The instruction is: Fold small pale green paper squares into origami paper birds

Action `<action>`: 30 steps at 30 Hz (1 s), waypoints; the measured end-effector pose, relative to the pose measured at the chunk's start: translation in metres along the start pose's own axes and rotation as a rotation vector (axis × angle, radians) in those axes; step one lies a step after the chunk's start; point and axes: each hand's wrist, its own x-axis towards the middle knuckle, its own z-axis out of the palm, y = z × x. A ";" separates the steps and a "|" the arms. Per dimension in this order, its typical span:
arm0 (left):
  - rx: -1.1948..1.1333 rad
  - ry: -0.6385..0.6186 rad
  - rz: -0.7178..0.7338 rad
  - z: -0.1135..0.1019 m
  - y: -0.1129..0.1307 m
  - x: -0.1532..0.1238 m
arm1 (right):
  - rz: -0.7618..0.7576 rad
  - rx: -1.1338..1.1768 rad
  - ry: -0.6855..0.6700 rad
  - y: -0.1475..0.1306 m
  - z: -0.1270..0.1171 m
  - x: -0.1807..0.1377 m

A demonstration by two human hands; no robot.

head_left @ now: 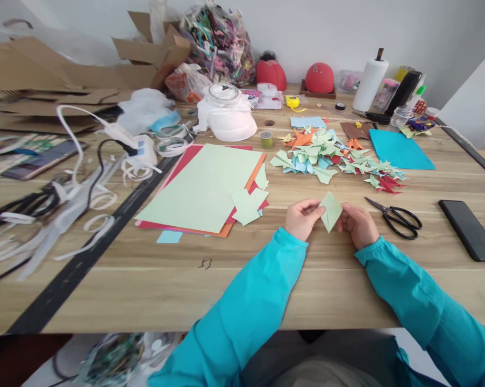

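Observation:
Between my two hands, a small folded square of pale green paper (330, 212) stands on one corner like a diamond, a crease running down its lower half. My left hand (304, 219) pinches its left corner between thumb and fingers. At the opposite corner, my right hand (360, 224) grips the paper with curled fingers. Just beyond lies a pile of folded paper cranes (317, 148) in green, blue, orange and red. Black-handled scissors (399, 217) rest to the right of my right hand, blades pointing away to the left.
Left of my hands is a stack of coloured paper sheets (202, 183) with loose green squares (248, 205) on its right edge. A black phone (470, 228) lies far right. Behind are a turquoise sheet (401, 149), a thread spool (266, 140) and a power strip (140, 150) with cables.

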 end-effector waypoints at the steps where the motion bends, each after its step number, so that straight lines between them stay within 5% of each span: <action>1: -0.019 0.005 -0.008 0.000 -0.001 0.001 | -0.005 0.020 -0.001 0.000 0.000 0.000; 30: 0.033 -0.056 -0.028 0.004 0.006 -0.005 | -0.118 -0.227 -0.003 0.005 0.002 -0.002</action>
